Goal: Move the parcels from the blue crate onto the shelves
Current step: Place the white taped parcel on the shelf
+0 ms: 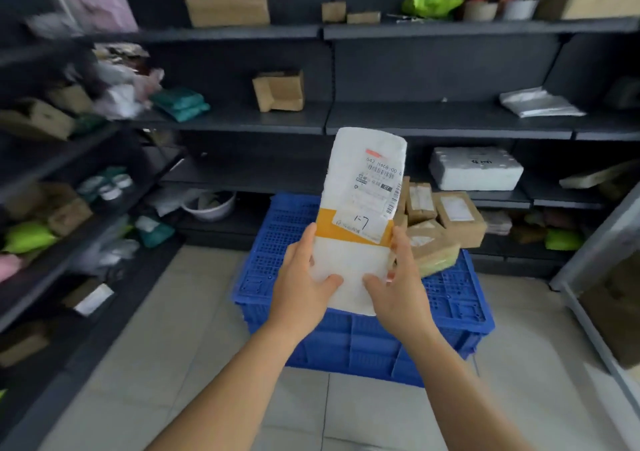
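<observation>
a white parcel [360, 222] is held upright above the blue crate [450, 312], pinched at its lower end by left hand [304, 277] and right hand [398, 284], so the floppy top could fold or slip when lifted to the shelves [433, 118].

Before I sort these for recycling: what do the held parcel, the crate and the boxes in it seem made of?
Parcel: probably soft white plastic mailer; it bends. Crate: rigid blue plastic, moulded lattice. Boxes: brown matte cardboard.
</observation>
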A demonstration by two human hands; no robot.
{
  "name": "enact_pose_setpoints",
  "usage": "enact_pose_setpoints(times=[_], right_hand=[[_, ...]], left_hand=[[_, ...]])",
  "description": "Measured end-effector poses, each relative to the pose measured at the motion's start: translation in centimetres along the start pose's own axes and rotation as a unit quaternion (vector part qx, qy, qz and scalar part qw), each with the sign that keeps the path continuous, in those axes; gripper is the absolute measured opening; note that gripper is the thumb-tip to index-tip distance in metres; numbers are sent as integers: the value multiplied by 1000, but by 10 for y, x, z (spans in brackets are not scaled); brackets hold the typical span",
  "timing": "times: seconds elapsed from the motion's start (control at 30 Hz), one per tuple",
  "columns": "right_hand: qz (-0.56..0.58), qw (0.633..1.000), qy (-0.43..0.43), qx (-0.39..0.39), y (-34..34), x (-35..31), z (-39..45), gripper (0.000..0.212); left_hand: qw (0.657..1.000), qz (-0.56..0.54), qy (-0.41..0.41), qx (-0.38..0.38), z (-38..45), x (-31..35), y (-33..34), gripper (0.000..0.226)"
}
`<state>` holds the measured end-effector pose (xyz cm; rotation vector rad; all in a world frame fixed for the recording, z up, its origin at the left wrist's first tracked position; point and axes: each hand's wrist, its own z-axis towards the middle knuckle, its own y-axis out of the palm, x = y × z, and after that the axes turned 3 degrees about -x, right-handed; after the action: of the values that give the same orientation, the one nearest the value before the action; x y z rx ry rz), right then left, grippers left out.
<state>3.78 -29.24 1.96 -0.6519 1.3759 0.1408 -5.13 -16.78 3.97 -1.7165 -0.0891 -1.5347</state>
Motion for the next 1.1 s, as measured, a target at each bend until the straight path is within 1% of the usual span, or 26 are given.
enact_pose_setpoints(times=[0.1, 0.13, 0.3, 0.43, 0.5, 0.63, 0.73, 0.87, 1.0, 1.1], right_hand=[[13, 999, -23, -37, 39, -41, -17, 65], [16, 998, -27, -54, 53, -53, -22, 63], [4, 988, -76, -134, 129, -105, -46, 64], [-1, 969, -130, -208, 191, -141, -64, 65], [-9, 960, -141, -240, 222, -155, -70, 67], [-8, 939, -158, -304, 289, -182, -82, 67], [-10, 927, -167, -336, 346, -203, -90, 68], [-9, 904, -190, -383, 426, -235, -99, 67], [-12, 880, -210, -425, 503, -268, -111, 69], [-13, 851, -243, -466, 558, -293, -125, 68]], left_hand=[[998, 1, -12, 66, -27, -9, -54, 85], [996, 5, -16, 83, -36, -13, -72, 84], [984, 7, -48, 174, -80, -36, -157, 73], [967, 12, -90, 240, -107, -62, -216, 78], [957, 16, -106, 269, -120, -75, -243, 78], [935, 25, -146, 323, -142, -104, -295, 79], [918, 31, -165, 360, -153, -131, -338, 76], [889, 35, -207, 407, -165, -169, -401, 82], [861, 33, -232, 451, -178, -198, -464, 78], [837, 24, -246, 488, -194, -219, -508, 72]])
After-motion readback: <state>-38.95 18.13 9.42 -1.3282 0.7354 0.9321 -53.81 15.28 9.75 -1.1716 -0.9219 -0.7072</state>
